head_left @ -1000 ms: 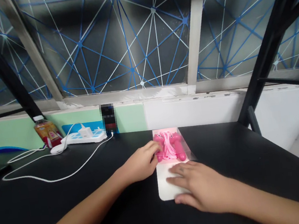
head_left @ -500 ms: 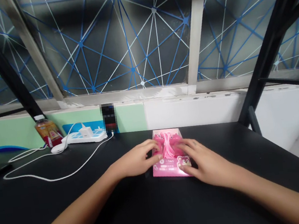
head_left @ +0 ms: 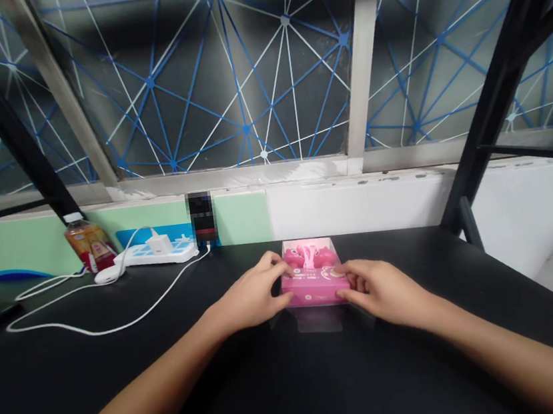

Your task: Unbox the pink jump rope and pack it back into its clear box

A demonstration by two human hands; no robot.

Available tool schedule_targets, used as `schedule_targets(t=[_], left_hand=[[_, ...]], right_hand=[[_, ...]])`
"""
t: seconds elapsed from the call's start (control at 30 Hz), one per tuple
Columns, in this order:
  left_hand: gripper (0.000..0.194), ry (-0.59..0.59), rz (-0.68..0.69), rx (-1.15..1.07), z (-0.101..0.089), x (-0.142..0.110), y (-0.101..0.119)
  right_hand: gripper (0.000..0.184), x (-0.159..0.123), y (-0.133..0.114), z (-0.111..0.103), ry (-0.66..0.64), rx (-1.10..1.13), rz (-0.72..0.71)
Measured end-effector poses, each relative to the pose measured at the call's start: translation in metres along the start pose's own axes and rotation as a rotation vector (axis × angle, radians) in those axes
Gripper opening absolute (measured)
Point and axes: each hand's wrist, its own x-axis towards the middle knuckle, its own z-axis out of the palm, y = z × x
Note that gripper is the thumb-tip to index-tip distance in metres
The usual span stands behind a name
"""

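Our left hand [head_left: 252, 297] and right hand [head_left: 385, 291] are clamping a clear plastic box [head_left: 315, 289] between them, gripping it from opposite sides. The fingers [head_left: 280, 267] of our left hand are wrapping around the box's left edge, and the fingers [head_left: 352, 277] of our right hand are pressing on its right edge. The box is sitting on a black tabletop [head_left: 128, 393], between our hands and just ahead of our wrists. A pink card [head_left: 315, 294] is filling its near part, and a pink skipping rope [head_left: 307, 255] with coiled cord and chunky handles is showing through the plastic beyond our fingers.

Beyond our left hand, a white power strip [head_left: 155, 254] is holding a white charger [head_left: 159, 243], and a white cable [head_left: 94, 327] is looping across the tabletop toward our left. Further left of that hand, a plastic bottle [head_left: 90, 244] with an orange label is standing against the wall, and a pixelated dark object [head_left: 202, 219] is standing just past the strip
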Motion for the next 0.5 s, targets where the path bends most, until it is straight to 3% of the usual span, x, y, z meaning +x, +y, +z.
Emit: schedule_targets(t=[0.17,0.33,0.4,0.5], left_hand=[[0.02,-0.129,-0.08,-0.097,-0.004,0.002,0.004],[0.033,-0.24,-0.043,-0.234,-0.014,0.0,-0.004],[0.036,-0.252,-0.034,-0.242,-0.014,0.0,-0.006],[0.023,-0.175,-0.037,-0.158,-0.009,0.001,-0.005]], right_hand=[[0.028,-0.002,0.002,-0.002,-0.104,0.206,0.081],[0.041,-0.003,-0.002,-0.013,-0.281,0.317,0.074],[0.044,-0.001,-0.002,-0.013,-0.28,0.284,0.039],[0.034,0.001,0.001,-0.006,-0.141,0.04,0.027]])
